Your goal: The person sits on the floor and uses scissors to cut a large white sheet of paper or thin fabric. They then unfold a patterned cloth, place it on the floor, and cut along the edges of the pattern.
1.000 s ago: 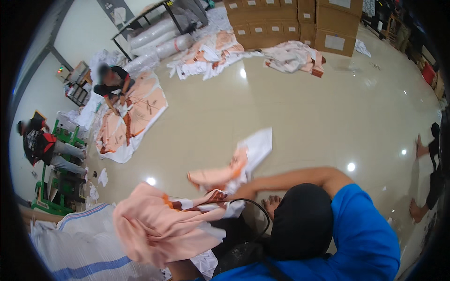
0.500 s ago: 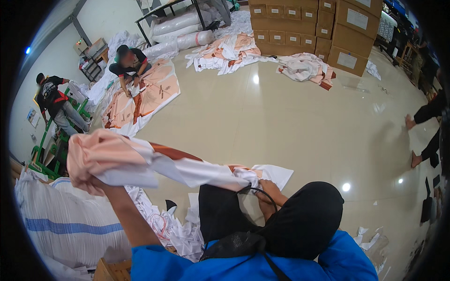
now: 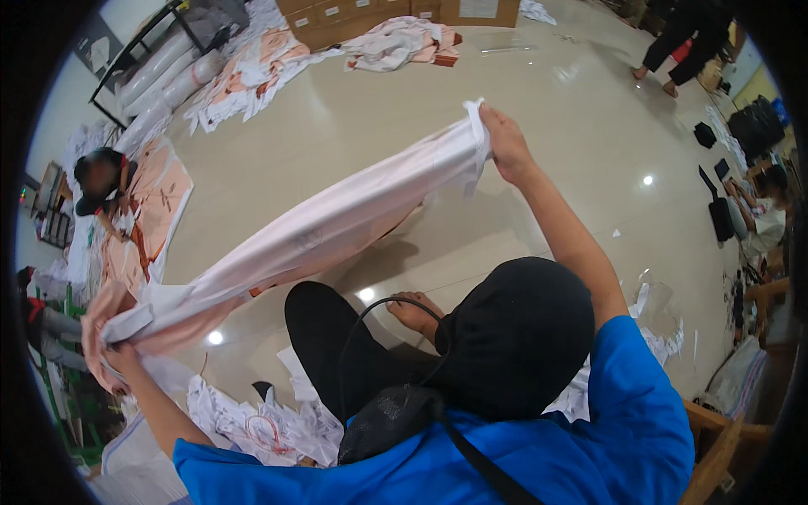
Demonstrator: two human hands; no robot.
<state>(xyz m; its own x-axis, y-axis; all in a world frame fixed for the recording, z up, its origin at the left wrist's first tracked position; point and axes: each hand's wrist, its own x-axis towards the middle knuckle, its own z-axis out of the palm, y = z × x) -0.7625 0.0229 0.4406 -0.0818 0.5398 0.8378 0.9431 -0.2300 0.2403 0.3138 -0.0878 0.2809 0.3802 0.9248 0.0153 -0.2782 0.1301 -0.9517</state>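
A long length of peach and white fabric stretches in the air across the view, above my bent knees. At its far right end my right hand is closed on the white edge, its arm reaching out. Low on the left, my left hand grips the other end, where the peach cloth bunches up and hides part of the fingers. Between the hands the fabric hangs in a lengthwise fold.
White fabric scraps lie beside my left leg. A crouching person works over printed peach cloth at left. Farther off are a fabric heap, cardboard boxes and plastic-wrapped rolls. Wooden boards stand lower right.
My right hand has come up from between my knees, swinging far out to the right with the fabric's end. My left hand has dropped lower left. The fabric is now pulled out long; the view has turned right.
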